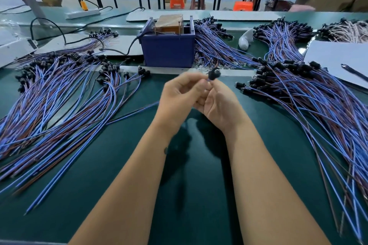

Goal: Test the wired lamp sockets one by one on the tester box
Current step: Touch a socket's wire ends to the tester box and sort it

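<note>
A small black lamp socket [214, 74] is pinched between the fingertips of my left hand [180, 98] and my right hand [219, 103], held above the green table a little in front of the blue tester box [168, 49]. Its blue wire [135, 112] trails left and down from under my left hand. The box holds a brown block with two upright copper rods. Large piles of wired sockets lie left [59, 93] and right [310, 93] of my hands.
More socket bundles [215, 43] lie behind the box on the right. A white sheet with a pen [354, 71] lies at the right edge. A white power strip [82, 13] and black cables sit at the back left.
</note>
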Action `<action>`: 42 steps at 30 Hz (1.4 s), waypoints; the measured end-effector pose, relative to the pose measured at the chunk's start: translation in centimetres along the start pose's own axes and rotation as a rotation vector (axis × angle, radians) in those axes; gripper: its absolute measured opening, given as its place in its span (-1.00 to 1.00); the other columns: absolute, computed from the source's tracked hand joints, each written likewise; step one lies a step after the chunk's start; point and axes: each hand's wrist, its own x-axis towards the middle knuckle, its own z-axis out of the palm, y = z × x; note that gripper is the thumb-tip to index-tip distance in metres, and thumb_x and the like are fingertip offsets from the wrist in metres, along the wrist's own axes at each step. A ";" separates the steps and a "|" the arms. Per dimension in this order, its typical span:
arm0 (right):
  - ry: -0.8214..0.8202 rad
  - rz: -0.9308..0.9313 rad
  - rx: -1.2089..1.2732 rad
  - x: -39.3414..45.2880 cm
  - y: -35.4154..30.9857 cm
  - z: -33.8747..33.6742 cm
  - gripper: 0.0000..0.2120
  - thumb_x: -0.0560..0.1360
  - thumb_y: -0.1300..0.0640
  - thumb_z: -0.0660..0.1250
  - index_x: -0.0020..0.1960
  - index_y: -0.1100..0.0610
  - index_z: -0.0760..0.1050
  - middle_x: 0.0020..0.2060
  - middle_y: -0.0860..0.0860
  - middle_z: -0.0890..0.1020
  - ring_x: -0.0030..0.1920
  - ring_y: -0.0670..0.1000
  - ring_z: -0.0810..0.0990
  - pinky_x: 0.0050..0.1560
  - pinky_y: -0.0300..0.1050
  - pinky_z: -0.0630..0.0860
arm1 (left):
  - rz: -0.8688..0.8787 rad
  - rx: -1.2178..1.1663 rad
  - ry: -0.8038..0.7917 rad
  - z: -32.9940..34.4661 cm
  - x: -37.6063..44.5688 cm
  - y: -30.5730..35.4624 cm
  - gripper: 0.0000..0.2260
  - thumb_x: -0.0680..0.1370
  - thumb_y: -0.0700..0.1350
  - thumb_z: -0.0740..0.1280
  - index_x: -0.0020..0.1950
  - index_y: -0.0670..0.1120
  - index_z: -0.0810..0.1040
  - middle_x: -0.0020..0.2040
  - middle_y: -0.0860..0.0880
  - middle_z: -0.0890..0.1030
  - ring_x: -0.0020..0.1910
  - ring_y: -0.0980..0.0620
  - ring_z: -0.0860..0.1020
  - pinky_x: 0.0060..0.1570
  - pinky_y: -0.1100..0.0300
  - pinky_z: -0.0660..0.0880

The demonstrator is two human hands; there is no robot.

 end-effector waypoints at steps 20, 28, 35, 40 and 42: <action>0.209 -0.224 -0.361 0.1 1.3 1.3 -0.87 0.60 0.29 0.24 -0.10 0.16 0.48 -0.34 0.05 0.66 -0.42 -0.06 0.56 -0.36 -0.27 0.49 | -0.380 0.110 0.203 -3.0 1.2 -1.9 -0.79 0.64 -0.10 0.25 -0.09 -0.04 0.65 -0.23 0.04 0.67 -0.21 0.14 0.63 -0.21 0.28 0.57; 0.185 -0.315 -0.631 0.0 2.5 2.4 -0.90 0.56 0.28 0.31 -0.09 0.16 0.57 -0.24 0.10 0.66 -0.30 -0.08 0.59 -0.24 -0.23 0.51 | -0.199 0.346 0.326 -2.0 0.8 -2.5 -0.76 0.62 -0.15 0.23 -0.12 -0.02 0.66 -0.16 -0.09 0.70 -0.13 -0.06 0.65 0.00 -0.11 0.62; 0.394 -0.383 -0.518 0.2 2.2 1.7 -0.86 0.60 0.12 0.26 -0.13 -0.02 0.49 -0.52 -0.08 0.38 -0.50 -0.08 0.29 -0.44 -0.19 0.29 | -0.144 0.311 0.632 -3.8 1.4 -2.3 -0.76 0.68 -0.11 0.06 -0.12 0.00 0.44 -0.55 0.07 0.44 -0.59 0.11 0.39 -0.51 0.22 0.34; 0.421 -0.337 -0.505 0.5 2.2 1.8 -0.82 0.58 0.20 0.19 -0.15 0.03 0.48 -0.44 -0.04 0.32 -0.46 -0.06 0.21 -0.41 -0.16 0.19 | -0.308 0.314 0.608 -4.5 1.7 -2.5 -0.73 0.56 -0.23 0.06 -0.13 0.03 0.50 -0.43 0.07 0.35 -0.60 0.18 0.24 -0.58 0.31 0.20; 0.407 -0.338 -0.498 0.4 2.1 1.8 -0.82 0.58 0.22 0.18 -0.13 0.05 0.50 -0.44 -0.02 0.35 -0.45 -0.05 0.26 -0.41 -0.16 0.24 | -0.279 0.363 0.572 -4.4 1.7 -2.4 -0.73 0.57 -0.24 0.07 -0.05 0.03 0.52 -0.45 0.10 0.41 -0.61 0.21 0.27 -0.59 0.35 0.23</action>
